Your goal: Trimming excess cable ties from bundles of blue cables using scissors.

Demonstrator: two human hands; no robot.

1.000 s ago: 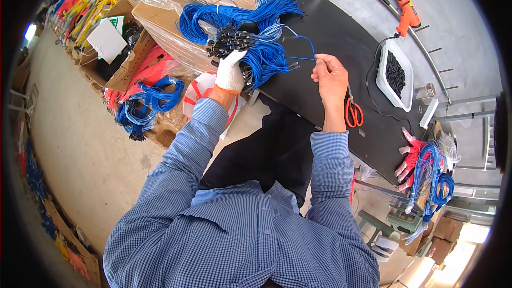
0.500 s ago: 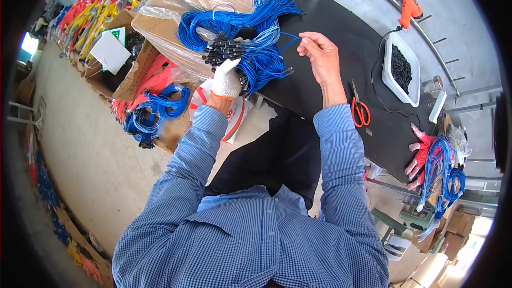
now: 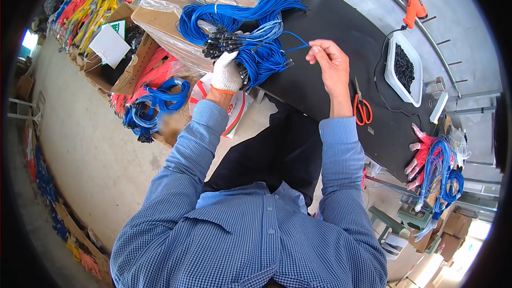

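Note:
My left hand (image 3: 228,73), in a white knit glove with an orange cuff, is closed on the black-ended part of a large bundle of blue cables (image 3: 266,56). Its thumb lies along the black connectors (image 3: 222,42), while the other fingers are hidden under the bundle. To the right, my bare right hand (image 3: 332,66) pinches a single blue cable (image 3: 296,49) between thumb and fingertips. That cable bows out from the bundle over the black table (image 3: 368,37).
Orange-handled scissors (image 3: 362,108) lie right of my right hand. Beyond them stands a white tray (image 3: 388,74) of small black parts. A heat gun (image 3: 413,5) hangs at the back right. Left of the bundle are a plastic-wrapped carton (image 3: 160,18) and an open box (image 3: 125,82).
My right hand has moved a little to the right and nearer to me, drawing the blue cable farther out. My left hand keeps its hold on the bundle.

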